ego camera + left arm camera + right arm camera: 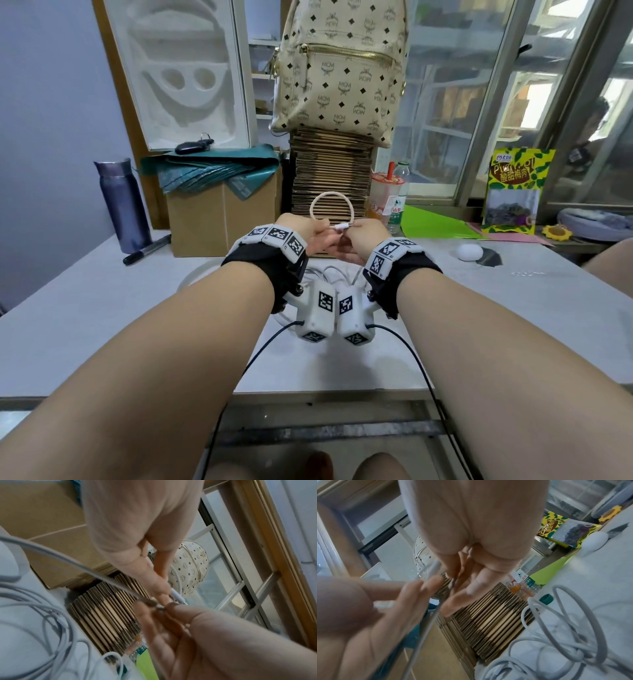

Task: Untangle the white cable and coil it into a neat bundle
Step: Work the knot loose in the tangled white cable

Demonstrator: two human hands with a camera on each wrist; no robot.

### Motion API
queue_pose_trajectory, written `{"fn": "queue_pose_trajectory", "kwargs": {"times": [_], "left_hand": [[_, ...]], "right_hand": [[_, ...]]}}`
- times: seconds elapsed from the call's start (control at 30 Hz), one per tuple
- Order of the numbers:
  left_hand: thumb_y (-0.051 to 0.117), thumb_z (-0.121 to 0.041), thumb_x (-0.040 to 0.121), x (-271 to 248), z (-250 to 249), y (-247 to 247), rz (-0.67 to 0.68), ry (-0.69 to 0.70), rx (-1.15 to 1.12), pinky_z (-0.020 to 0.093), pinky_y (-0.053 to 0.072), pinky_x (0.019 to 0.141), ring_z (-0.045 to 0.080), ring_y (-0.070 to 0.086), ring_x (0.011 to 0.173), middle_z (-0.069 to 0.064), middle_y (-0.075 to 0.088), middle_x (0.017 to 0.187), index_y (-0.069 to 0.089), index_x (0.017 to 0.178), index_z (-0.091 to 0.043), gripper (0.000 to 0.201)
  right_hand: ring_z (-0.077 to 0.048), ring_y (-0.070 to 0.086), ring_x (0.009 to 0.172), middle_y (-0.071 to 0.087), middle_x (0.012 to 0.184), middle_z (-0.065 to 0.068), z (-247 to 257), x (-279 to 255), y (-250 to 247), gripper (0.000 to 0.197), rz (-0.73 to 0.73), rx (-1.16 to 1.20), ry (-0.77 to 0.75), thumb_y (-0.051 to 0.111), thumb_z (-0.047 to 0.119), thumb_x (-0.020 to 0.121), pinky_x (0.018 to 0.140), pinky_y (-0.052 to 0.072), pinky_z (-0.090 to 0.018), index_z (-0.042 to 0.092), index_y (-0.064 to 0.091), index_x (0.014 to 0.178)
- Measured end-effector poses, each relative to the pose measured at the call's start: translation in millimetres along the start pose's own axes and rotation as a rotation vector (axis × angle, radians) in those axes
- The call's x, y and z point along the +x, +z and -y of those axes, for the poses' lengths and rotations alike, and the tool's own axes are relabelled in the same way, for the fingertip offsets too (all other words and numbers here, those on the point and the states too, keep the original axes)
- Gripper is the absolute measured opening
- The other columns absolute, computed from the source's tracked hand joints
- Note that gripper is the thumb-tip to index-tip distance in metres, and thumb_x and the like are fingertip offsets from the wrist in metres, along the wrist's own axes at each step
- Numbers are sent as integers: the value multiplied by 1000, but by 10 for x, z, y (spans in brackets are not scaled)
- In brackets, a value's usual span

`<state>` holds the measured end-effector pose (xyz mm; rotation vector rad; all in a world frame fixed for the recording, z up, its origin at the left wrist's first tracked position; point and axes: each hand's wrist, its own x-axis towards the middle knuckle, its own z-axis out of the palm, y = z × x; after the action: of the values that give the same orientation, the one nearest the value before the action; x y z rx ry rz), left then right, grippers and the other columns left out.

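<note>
Fingers of our left hand [310,236] and right hand [359,240] pinch the white cable [329,202] at its plug, one loop standing above them. We should match later loops, feeding slack from the tangle below on the table [102,308].

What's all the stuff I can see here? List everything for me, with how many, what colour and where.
white cable: one, white; one loop raised between the hands, the rest tangled on the table
table: one, pale grey, in front of the person
flask: one, purple, far left of the table
marker: one, black, beside the flask
cardboard box: one, brown, behind the hands
green bags: a pile, teal, on the box
flat cardboard stack: one, brown, centre back
backpack: one, cream, patterned, on the stack
snack bag: one, yellow-green, right
left hand: pinches the cable
right hand: pinches the cable by its plug
</note>
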<state>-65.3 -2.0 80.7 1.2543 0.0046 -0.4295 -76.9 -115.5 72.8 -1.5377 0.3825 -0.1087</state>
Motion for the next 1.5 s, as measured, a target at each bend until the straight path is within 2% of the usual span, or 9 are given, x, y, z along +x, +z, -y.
{"fn": "queue_pose_trajectory", "kwargs": {"times": [0.13,0.23,0.43,0.6,0.8,1.07,1.27,1.4,1.5], "left_hand": [[41,1,99,13,25,-18,39,-27,-125,20,54,74,24,65,107,19,66,106,51,105,17,20],[49,-7,97,60,12,-64,-14,0,42,9,45,37,6,62,42,7,67,54,54,79,6,23],[47,-14,99,161,7,-189,-2,-34,83,20,47,60,6,53,33,3,60,43,58,88,4,23],[58,-25,94,61,-29,-118,-88,-5,382,12,37,30,3,47,27,-4,55,39,57,74,-8,27],[58,-28,90,118,-4,41,-282,190,950,25,32,46,17,44,52,2,47,60,48,64,-11,33],[64,-23,82,49,-29,100,-280,403,874,29,43,74,21,56,87,4,56,101,45,124,-15,46],[45,-32,93,-2,-68,165,-174,463,751,44,54,89,29,67,91,12,71,99,64,85,-16,26],[44,-19,94,27,-35,111,-202,429,754,44,55,89,27,64,89,9,69,103,65,92,-19,21],[51,-19,91,48,6,71,-209,410,794,39,55,87,28,66,98,10,68,106,63,99,-19,14]], "right_hand": [[-15,59,38,62,63,-14,-24,33,-24,23,30,33,-17,43,-2,94,40,51,-21,7,53,75],[-20,65,59,63,75,-17,-33,9,-43,19,93,162,6,38,-5,95,46,56,-24,0,53,84],[-15,65,69,66,75,-13,-90,-68,-75,9,280,219,-52,57,-12,84,60,57,-17,-4,62,86],[-12,67,52,66,67,-13,-142,-22,-51,14,236,347,-91,53,-6,90,58,57,-16,-4,63,80],[-6,54,41,63,49,-2,-140,56,-10,14,151,372,-103,55,-3,91,44,47,-11,0,63,80],[-5,53,42,58,48,-1,-115,112,-24,23,115,241,-129,53,-4,91,44,47,-13,5,61,72],[-13,40,54,61,48,11,-93,163,-37,31,104,-187,-225,47,2,91,47,30,-23,21,67,78],[1,48,41,57,50,17,-87,118,-55,31,55,-412,-327,49,7,92,41,33,-10,31,68,96],[-13,65,71,68,76,1,-122,127,-28,35,120,-360,-322,47,3,90,69,54,-29,26,73,95]]}}
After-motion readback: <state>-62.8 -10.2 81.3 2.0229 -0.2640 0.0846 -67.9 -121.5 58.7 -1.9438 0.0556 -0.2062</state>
